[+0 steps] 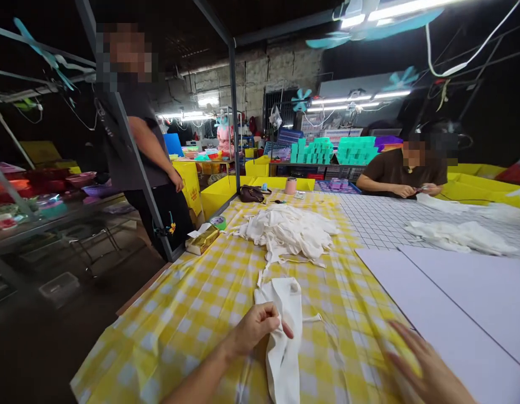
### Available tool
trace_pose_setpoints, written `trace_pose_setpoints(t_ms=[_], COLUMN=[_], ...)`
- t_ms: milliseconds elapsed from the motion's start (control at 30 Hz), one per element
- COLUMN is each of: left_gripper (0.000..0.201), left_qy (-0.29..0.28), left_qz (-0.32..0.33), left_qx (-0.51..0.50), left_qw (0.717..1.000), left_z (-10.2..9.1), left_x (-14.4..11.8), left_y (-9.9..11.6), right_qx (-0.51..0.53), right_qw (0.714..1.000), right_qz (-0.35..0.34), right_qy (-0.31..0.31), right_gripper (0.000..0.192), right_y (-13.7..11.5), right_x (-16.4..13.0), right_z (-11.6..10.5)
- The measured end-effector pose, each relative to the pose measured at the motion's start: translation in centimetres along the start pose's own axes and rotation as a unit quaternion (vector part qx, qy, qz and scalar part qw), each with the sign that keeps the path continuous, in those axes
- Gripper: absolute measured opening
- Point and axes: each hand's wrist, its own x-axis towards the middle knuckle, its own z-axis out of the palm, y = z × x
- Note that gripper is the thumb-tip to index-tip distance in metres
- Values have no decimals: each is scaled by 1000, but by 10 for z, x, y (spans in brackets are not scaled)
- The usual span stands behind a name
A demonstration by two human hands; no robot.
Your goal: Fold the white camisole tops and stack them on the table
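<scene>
Right hand (426, 362) blurred, fingers spread, over the yellow-and-white checked tablecloth (192, 336). Left hand (263, 326) had fingers curled closed against the long white fabric piece (284, 359), which lay flat before the wearer; could not tell whether they pinched it. Beyond lay a loose white fabric heap (291, 227), then a dark-brown handbag (252, 194).
</scene>
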Motion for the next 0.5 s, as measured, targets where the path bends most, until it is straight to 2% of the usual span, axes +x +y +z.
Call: trace_pose_setpoints(t_ms=[67,133,167,267,333,400,467,500], left_gripper=[35,35,33,24,19,15,11,9], left_qy=[-15,-22,-17,28,64,84,97,106], left_qz=[-23,-36,-33,21,57,69,65,65], left_qx=[-13,-11,4,84,129,160,203,238], left_qw=[1000,999,999,996,988,981,972,963], left_z=[13,24,28,30,27,22,17,14], left_x=[-1,-3,-4,-8,-10,-11,-11,-11], left_y=[10,20,25,37,41,39,33,29], right_qx=[91,191,232,274,286,300,293,275], right_qw=[990,959,942,918,911,906,912,922], right_qz=[-32,-67,-76,-73,-73,-82,-89,-85], right_qy=[-103,-198,-229,-277,-288,-286,-272,-258], right_gripper=[62,60,60,30,31,34,31,29], right_y=[-63,-123,-148,-200,-218,-221,-204,-187], right_x=[14,27,31,34,32,33,38,42], right_z=[13,18,18,13,10,10,13,14])
